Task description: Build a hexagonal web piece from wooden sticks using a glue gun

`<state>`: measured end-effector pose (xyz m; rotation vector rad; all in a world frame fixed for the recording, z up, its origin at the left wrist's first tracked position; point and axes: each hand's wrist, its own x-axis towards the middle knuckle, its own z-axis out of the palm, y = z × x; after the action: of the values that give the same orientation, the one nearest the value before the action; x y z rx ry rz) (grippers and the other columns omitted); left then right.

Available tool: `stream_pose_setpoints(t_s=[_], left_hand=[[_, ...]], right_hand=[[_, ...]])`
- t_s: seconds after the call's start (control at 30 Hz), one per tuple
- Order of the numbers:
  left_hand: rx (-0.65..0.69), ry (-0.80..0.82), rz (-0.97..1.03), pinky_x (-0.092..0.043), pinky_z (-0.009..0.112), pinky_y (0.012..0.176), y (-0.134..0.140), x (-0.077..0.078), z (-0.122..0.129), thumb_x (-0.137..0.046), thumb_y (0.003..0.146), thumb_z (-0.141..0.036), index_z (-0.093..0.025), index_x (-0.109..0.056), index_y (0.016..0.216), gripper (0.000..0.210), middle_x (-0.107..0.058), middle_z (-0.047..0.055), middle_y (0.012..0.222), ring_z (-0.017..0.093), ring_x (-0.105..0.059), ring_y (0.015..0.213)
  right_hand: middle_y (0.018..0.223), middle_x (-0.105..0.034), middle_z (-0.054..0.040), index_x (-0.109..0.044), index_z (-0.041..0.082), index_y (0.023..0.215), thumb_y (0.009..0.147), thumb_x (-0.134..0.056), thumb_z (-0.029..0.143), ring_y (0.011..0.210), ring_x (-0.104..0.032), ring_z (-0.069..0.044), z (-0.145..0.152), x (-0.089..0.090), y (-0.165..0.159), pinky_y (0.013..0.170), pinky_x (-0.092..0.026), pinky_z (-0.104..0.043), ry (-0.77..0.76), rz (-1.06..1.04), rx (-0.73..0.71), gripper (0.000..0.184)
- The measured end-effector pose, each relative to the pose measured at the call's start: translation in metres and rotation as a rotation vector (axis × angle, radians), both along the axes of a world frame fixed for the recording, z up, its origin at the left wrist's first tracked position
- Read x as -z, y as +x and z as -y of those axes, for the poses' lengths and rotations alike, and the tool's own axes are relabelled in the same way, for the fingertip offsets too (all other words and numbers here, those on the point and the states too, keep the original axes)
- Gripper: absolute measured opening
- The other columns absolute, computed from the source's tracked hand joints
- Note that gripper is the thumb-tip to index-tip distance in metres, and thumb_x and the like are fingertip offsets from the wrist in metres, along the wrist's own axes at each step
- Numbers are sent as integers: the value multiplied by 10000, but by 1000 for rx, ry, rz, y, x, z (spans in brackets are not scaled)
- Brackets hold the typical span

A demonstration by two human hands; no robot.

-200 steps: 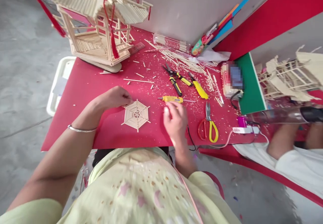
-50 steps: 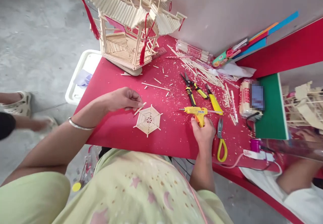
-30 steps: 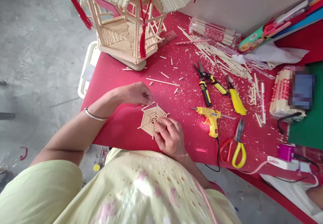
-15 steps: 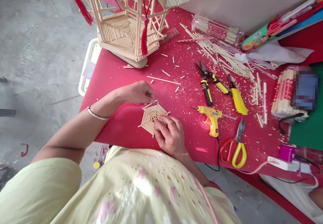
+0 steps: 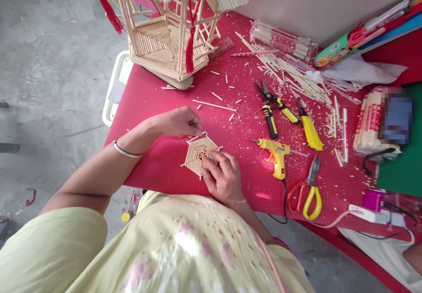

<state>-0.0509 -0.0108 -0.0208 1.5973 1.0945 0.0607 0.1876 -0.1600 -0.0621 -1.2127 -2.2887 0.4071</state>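
Observation:
A small hexagonal panel of thin wooden sticks [image 5: 194,163], laid in rings like a web, lies flat near the table's front edge. My right hand [image 5: 226,176] rests on its right side, with the thumb at the lower edge and fingertips near the centre. At the panel's far edge, my left hand [image 5: 186,121] is closed in a pinch by a short wooden stick [image 5: 205,133]; the fingertips partly hide it. Beyond my hands stands a pavilion model [image 5: 154,38] of the same sticks, with red tassels.
On the red table [image 5: 148,108] lie a yellow glue gun [image 5: 278,152], red-and-yellow pliers [image 5: 311,192], black-and-yellow cutters [image 5: 270,104] and a yellow utility knife [image 5: 310,128]. Loose sticks [image 5: 296,75], shavings and stick bundles [image 5: 283,38] lie behind. A power strip [image 5: 372,214] sits at right.
Almost nothing differs. Both hands keep their places at the hexagonal panel, and the view has shifted very slightly.

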Motion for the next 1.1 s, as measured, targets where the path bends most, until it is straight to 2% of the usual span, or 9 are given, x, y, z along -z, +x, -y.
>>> stream_pose_setpoints(t_s=[0.2,0.67,1.1], left_hand=[[-24,-3,12,-359,206,485,-1,3,2,-626,731,-282,-151,-725,721,165,-586,-15,532,88,-475,484],[11,59,-32,-364,212,514,2,5,4,-627,744,-350,-153,-703,694,216,-595,-13,584,91,-475,528],[50,133,-105,-329,209,517,9,3,5,-599,709,-299,-144,-724,683,201,-573,-18,559,94,-465,556]], right_hand=[[1332,-668,-106,-687,214,1279,929,-691,268,1215,-575,-282,-1,-3,-1,1041,-525,-474,7,-5,-4,354],[1345,-661,-101,-690,216,1277,935,-681,277,1225,-570,-282,0,-2,-1,1052,-520,-471,5,3,1,348],[1366,-656,-95,-678,221,1300,940,-672,276,1249,-560,-274,-1,0,0,1066,-514,-468,-10,-7,3,364]])
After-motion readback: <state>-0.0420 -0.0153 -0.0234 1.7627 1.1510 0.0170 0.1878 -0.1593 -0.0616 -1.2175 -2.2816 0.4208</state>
